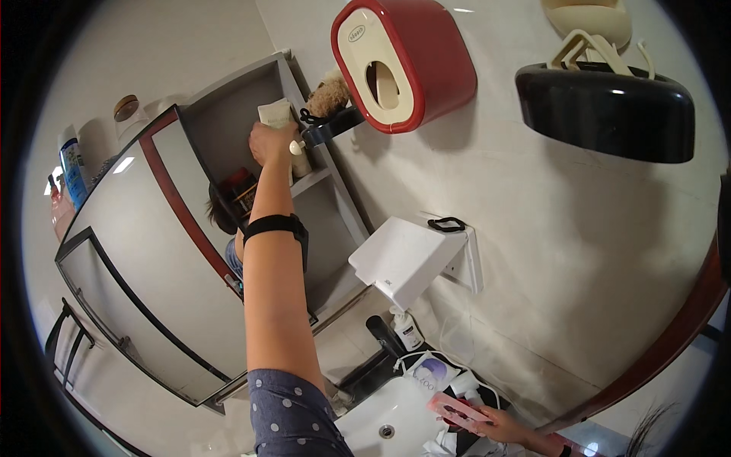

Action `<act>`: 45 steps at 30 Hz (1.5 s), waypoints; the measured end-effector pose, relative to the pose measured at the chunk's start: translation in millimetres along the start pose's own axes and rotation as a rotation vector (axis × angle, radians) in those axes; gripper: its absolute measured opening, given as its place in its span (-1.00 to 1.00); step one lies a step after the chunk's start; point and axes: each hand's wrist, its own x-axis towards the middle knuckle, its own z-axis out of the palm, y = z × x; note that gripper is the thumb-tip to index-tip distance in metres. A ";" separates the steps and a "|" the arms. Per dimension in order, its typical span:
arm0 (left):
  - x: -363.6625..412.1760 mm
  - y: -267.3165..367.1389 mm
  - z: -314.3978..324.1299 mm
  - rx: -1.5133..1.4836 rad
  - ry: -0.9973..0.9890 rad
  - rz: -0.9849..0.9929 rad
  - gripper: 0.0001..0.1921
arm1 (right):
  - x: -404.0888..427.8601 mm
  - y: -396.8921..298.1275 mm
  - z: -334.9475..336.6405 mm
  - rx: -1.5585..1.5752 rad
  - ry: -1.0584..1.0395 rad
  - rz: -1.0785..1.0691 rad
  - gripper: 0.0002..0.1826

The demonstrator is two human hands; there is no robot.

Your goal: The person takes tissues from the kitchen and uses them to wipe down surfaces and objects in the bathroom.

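Note:
My left hand [273,141], a black watch strap on its forearm, reaches into a grey open-fronted cabinet [231,97]. Its fingers are closed around a whitish tube [275,113] that stands upright and bears writing. Close beside this hand on the same shelf is a beige pump bottle [300,163], partly hidden by the wrist. A dark box with orange print [246,194] sits below, mostly behind the forearm. At the lower right, above the basin's edge, my right hand [502,424] grips a flat pink box [457,412] with a dark picture on it.
A mirrored door [171,251] swings out at left. The white washbasin [377,408] has a black tap [384,337], a white bottle [408,331] and packets beside it. A white socket cover [406,257], red tissue box [440,63] and black holder [605,114] jut from the wall.

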 end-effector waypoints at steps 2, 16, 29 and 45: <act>-1.2 -3.7 1.6 -0.004 0.040 0.041 -0.44 | 1.8 -5.8 3.0 -0.030 0.000 -0.011 -0.49; -143.4 -7.9 -189.8 -0.964 -0.304 0.070 -0.59 | 8.6 -24.1 19.7 -0.052 -0.079 -0.028 -0.58; -368.1 -187.6 -259.2 -1.640 -0.652 -1.274 -0.58 | 45.0 -73.5 81.2 0.119 0.169 -0.162 -0.69; -626.6 -310.4 -400.3 -1.555 -0.180 -1.372 -0.63 | 2.2 32.4 259.2 -0.541 -0.541 -0.093 -0.59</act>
